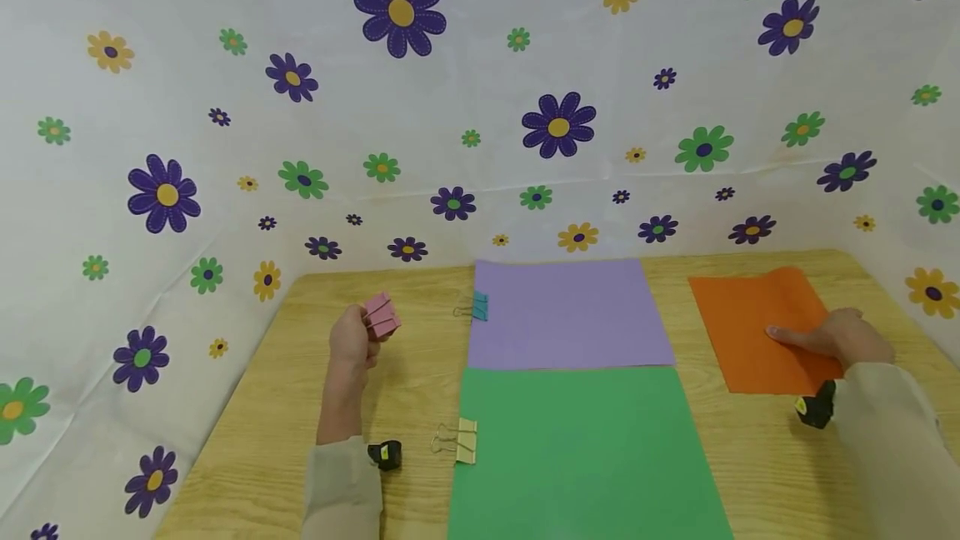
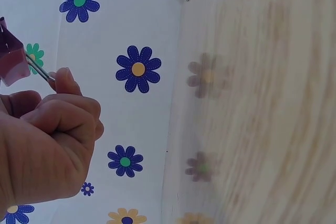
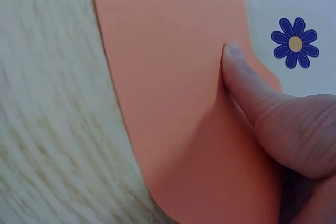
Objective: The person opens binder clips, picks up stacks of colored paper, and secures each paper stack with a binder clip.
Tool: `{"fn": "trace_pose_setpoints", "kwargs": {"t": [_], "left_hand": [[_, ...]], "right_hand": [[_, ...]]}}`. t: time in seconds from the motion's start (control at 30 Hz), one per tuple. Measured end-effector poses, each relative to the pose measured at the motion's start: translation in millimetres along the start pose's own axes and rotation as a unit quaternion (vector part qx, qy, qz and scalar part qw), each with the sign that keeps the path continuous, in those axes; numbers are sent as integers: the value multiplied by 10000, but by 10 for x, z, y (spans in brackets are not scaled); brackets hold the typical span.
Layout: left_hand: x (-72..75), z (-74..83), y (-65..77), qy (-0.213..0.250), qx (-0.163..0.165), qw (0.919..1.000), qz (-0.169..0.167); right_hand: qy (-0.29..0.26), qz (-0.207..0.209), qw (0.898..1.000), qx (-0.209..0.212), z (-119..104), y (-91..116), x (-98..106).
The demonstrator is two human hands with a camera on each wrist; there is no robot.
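Observation:
My left hand (image 1: 351, 340) pinches a pink binder clip (image 1: 382, 315) by its wire handles, raised over the left part of the table. In the left wrist view the clip (image 2: 13, 59) sticks out past the curled fingers. On the right, my right hand (image 1: 851, 338) grips the right side of an orange sheet (image 1: 750, 332), thumb on top and the other fingers hidden beneath. The sheet (image 3: 168, 77) bends around the thumb in the right wrist view. Between the hands lie a purple sheet (image 1: 562, 315) with a teal binder clip (image 1: 480, 307) and a green sheet (image 1: 577, 457) with a yellow binder clip (image 1: 466, 441).
The wooden table (image 1: 262, 407) ends at a white cloth (image 1: 450, 90) with printed flowers, which rises behind it and at both sides. Both clips on the sheets sit on the left edges, their wire handles pointing left. The purple sheet lies directly behind the green one.

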State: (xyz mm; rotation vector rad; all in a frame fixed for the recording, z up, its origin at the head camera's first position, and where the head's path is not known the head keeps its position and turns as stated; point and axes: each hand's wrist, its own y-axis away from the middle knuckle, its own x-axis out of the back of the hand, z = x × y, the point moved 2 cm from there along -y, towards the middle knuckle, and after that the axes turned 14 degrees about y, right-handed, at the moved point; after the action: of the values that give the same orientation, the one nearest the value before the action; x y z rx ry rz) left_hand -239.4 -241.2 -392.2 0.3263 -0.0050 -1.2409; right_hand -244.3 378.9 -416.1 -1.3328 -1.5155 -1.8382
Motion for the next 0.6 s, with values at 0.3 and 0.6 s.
{"fn": "trace_pose_setpoints", "kwargs": {"t": [0.3,0.6], "left_hand": [[12,-20,-17,-66,132,9999,6],[20,-85,-24,63,235,9997,-89]], "right_hand": [[-376,550,9973,316,25,4,-45],[-1355,372,9871,762,233,-100,-150]]}}
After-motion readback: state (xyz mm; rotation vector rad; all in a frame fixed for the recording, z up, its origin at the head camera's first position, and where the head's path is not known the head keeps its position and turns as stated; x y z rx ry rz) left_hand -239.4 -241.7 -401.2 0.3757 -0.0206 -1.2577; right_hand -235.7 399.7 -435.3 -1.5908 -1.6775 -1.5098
